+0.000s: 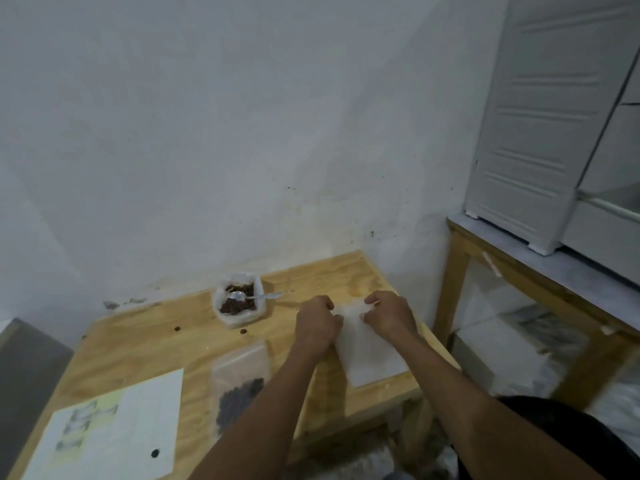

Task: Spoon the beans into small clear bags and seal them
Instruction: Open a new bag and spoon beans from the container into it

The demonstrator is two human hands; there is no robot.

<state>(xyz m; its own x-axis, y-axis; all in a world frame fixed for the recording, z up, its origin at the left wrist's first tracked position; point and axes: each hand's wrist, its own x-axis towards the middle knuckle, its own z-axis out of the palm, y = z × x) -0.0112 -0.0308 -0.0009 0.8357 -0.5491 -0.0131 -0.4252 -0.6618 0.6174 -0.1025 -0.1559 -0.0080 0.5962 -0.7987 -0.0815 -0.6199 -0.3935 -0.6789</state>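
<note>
Progress of bagging. One clear bag (240,386) holding dark beans lies flat near the counter's (145,344) front edge; whether it is sealed cannot be told. The left hand (317,323) and right hand (389,315), fingers curled, pinch the far end of a pale stack of empty bags (370,351) by the right edge. The tub of beans (239,301), spoon (247,296) resting inside, stands at the back edge. Filling evidently remains.

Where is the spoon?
In the head view, the spoon lies in the white tub of beans by the wall, left of both hands.
</note>
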